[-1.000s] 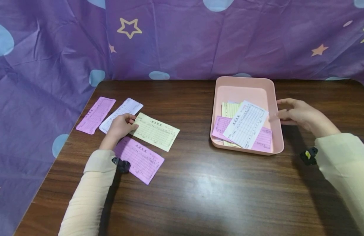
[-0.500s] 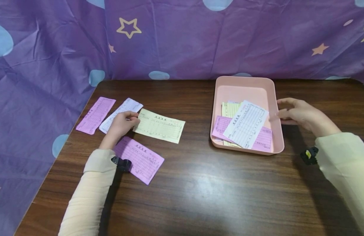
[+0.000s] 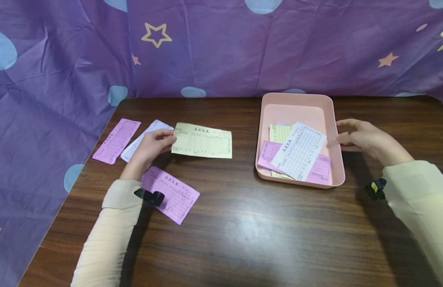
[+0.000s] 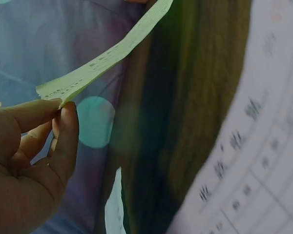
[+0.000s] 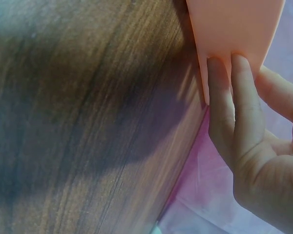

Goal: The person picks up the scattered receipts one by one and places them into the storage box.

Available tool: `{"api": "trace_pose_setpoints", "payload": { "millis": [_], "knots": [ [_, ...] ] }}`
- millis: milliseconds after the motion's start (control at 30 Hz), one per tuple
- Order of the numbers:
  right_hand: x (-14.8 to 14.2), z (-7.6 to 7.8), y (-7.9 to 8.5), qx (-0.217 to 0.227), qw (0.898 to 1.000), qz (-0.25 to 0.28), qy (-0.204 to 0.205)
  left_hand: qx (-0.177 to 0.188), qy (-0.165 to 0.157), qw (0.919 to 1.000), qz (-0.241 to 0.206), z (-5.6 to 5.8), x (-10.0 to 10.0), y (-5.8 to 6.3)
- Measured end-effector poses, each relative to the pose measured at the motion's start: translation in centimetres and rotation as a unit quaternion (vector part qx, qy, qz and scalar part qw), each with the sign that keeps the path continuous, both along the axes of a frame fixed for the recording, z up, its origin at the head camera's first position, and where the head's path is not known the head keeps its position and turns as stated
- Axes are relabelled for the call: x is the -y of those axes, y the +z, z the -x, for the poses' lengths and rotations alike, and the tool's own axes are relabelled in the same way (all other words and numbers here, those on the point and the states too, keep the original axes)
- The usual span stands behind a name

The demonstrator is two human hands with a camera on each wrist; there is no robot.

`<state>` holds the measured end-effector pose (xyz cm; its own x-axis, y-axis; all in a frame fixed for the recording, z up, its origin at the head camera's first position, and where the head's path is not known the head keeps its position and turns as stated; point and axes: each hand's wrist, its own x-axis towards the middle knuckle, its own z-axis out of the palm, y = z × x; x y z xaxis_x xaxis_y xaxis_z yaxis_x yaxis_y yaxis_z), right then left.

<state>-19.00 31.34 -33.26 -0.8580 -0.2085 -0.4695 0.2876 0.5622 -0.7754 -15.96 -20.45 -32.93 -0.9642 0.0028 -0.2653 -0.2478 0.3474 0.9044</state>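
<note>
My left hand (image 3: 154, 145) pinches a pale yellow printed slip (image 3: 203, 141) by its left end, between thumb and fingertips. The slip stretches out to the right over the table; in the left wrist view the yellow slip (image 4: 107, 58) appears nearly edge-on. Below the hand lies a pink-purple slip (image 3: 174, 195), partly covered by the wrist camera. A white slip (image 3: 138, 139) is partly hidden behind the hand. My right hand (image 3: 368, 139) touches the right side of a pink tray (image 3: 296, 99), with fingers (image 5: 246, 102) extended against its outer wall in the right wrist view.
Inside the tray, a white slip (image 3: 300, 151) overlaps pink-purple and yellow slips. Another pink-purple slip (image 3: 117, 139) lies by the left edge of the brown wooden table (image 3: 243, 239). A purple patterned cloth (image 3: 221, 48) hangs behind the table.
My left hand has moved up and slightly right with the yellow slip, whose right end has swung up until it lies nearly level in view. The right hand and tray stay put.
</note>
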Motion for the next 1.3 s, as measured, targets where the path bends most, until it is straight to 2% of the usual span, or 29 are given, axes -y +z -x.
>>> {"api": "trace_pose_setpoints", "payload": {
  "millis": [267, 533, 733, 933, 1300],
  "knots": [
    [-0.1, 0.2, -0.3, 0.0, 1.0, 0.014, -0.006, 0.019, 0.036, 0.9941, -0.101, 0.0, -1.2, 0.9],
    [0.1, -0.1, 0.2, 0.004, 1.0, 0.002, -0.002, 0.009, 0.057, 0.9795, -0.193, -0.2, -3.0, 1.8],
    [0.2, -0.1, 0.4, 0.005, 1.0, -0.014, 0.0, -0.001, 0.064, 0.9694, -0.237, -0.2, -4.7, 2.2],
    [0.1, -0.1, 0.4, 0.003, 1.0, -0.018, 0.005, 0.003, 0.059, 0.9642, -0.258, -0.1, -7.3, 2.1],
    [-0.1, 0.1, 0.2, 0.003, 1.0, -0.017, 0.002, 0.035, 0.033, 0.9653, -0.257, 0.0, -13.0, 0.8]
  ]
}}
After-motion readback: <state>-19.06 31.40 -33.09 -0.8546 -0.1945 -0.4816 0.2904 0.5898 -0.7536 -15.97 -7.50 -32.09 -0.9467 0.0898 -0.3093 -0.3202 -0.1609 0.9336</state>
